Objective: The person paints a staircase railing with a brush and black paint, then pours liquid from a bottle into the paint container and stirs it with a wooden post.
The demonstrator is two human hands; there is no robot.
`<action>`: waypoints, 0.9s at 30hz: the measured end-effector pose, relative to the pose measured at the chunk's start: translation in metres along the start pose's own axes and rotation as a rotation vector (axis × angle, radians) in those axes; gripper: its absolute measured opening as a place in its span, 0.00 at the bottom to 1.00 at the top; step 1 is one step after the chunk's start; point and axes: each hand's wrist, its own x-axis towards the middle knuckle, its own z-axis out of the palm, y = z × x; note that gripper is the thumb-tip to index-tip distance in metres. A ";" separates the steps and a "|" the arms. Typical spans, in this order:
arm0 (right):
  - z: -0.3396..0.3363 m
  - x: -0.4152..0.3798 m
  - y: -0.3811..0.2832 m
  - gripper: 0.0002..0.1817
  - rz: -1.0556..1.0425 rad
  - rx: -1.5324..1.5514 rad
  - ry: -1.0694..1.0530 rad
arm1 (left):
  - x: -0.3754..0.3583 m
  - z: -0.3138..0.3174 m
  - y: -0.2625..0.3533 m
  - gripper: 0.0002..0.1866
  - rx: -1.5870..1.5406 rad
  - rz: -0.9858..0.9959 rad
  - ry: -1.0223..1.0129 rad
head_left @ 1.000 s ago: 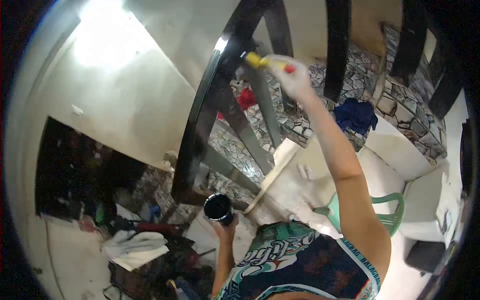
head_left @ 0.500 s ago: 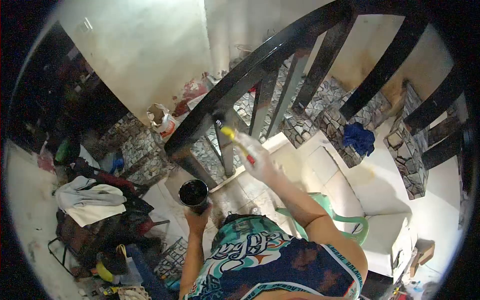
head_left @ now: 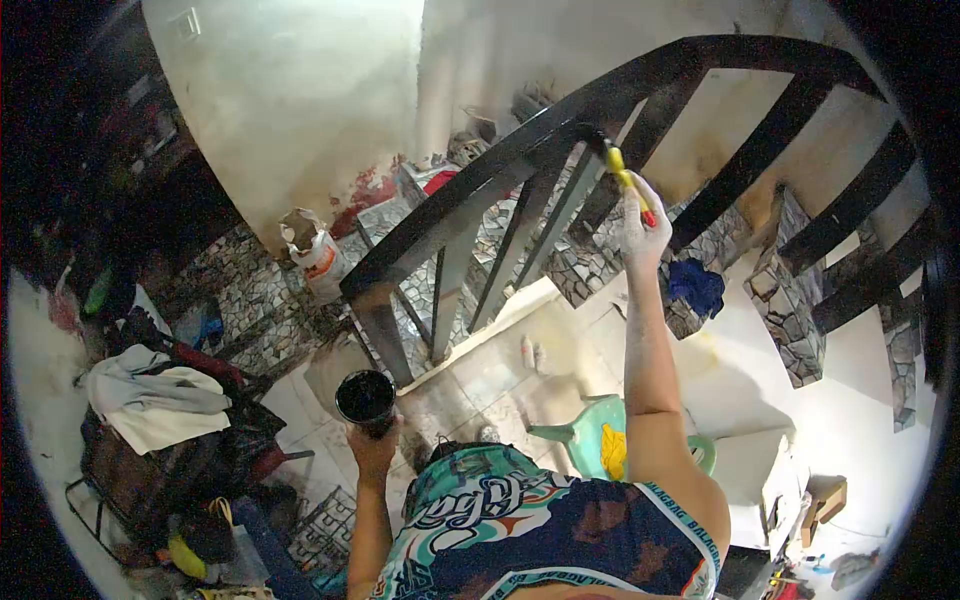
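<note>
My left hand [head_left: 374,448] is wrapped round a cup of black paint [head_left: 366,398], held upright low in front of my body. Stretched forward, my right hand [head_left: 645,225] grips a paintbrush [head_left: 617,168] with a yellow handle and a red end. The dark bristles meet the underside of the black stair railing [head_left: 490,180], close to the top of a baluster. Several balusters below the rail are black, while some, like one nearby grey baluster [head_left: 562,215], look lighter.
Stone-patterned steps [head_left: 590,268] lie behind the railing, with a dark blue cloth [head_left: 697,287] on one. A green plastic chair [head_left: 580,430] holding a yellow item stands below my right arm. A white sack [head_left: 316,260] is beyond the railing's lower end. Clothes [head_left: 155,400] are heaped at left.
My right hand has moved up and right along the railing with the paintbrush. The cup in my left hand sits slightly lower and further left in view.
</note>
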 end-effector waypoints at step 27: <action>0.067 -0.124 -0.053 0.15 -0.093 0.044 -0.467 | -0.006 -0.061 -0.029 0.20 0.076 0.081 -0.014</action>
